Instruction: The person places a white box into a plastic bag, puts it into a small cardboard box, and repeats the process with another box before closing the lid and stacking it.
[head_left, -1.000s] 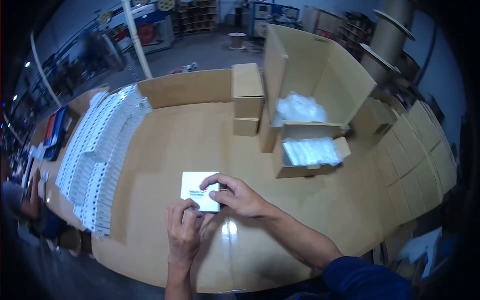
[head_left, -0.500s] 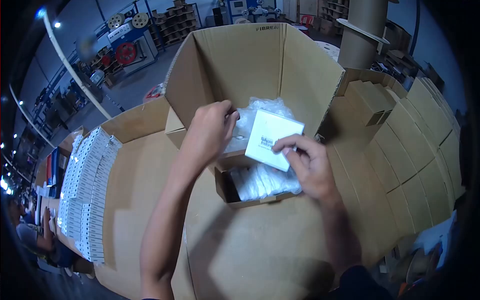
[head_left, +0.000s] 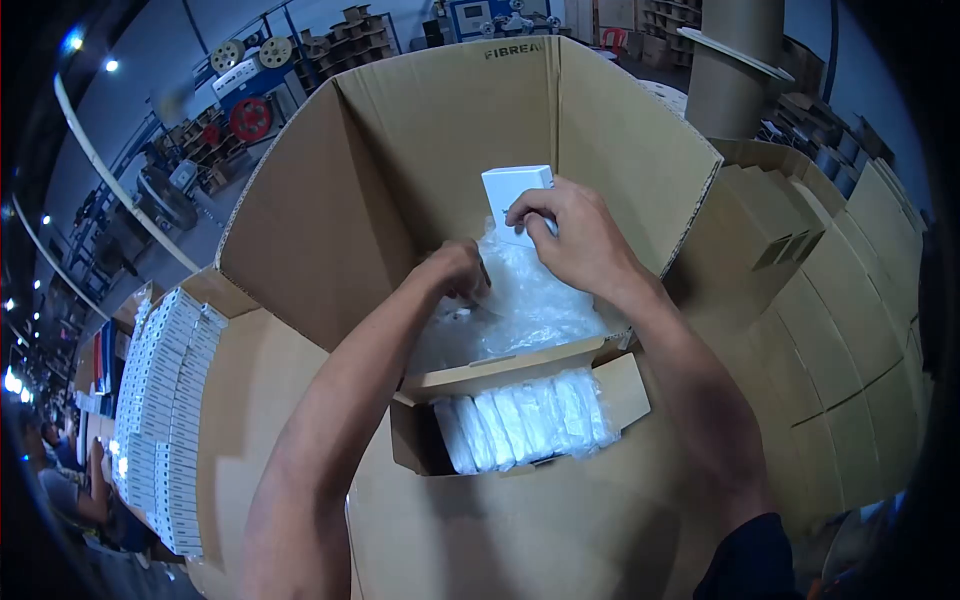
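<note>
My right hand point(head_left: 575, 232) pinches a flat white box point(head_left: 515, 183) above clear plastic wrap point(head_left: 535, 300) inside the tall open carton point(head_left: 455, 120). Lower and to the left, my left hand point(head_left: 458, 268) has its fingers curled down at the plastic; whatever it grips there is too small to make out. In front of the carton, a small open cardboard box point(head_left: 415, 440) contains a row of several plastic-wrapped packets point(head_left: 525, 420).
Stacks of small white boxes point(head_left: 165, 430) stand at the left. Folded cardboard boxes point(head_left: 840, 330) lie at the right. A large cardboard tube point(head_left: 738, 95) rises behind the carton. At the far left edge sits another person point(head_left: 75, 495).
Both hands are now farther over the tall carton, the right one with the white box tilted more upright. The left hand has lowered to the plastic. The small box shows more fully.
</note>
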